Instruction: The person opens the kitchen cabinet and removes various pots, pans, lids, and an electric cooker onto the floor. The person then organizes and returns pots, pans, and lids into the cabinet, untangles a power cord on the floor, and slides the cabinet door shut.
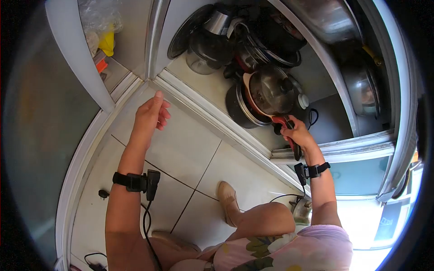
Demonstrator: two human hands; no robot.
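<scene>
My right hand (296, 132) is closed round the red and black handle of a frying pan (248, 86). A glass lid (270, 92) with a black knob lies over the pan. Pan and lid sit above a dark pot (235, 105) with a steel rim, inside the low cabinet. My left hand (153, 110) hangs in the air over the floor tiles, left of the cabinet edge. It holds nothing; its thumb is stretched out and its fingers are loosely bent.
Behind the pan, a glass jug with a black top (205, 54) and several dark pans crowd the cabinet. Shiny pots (361, 90) fill the shelf at right. A raised sliding-door track (212, 117) edges the cabinet. A yellow item (106, 43) lies in the left compartment.
</scene>
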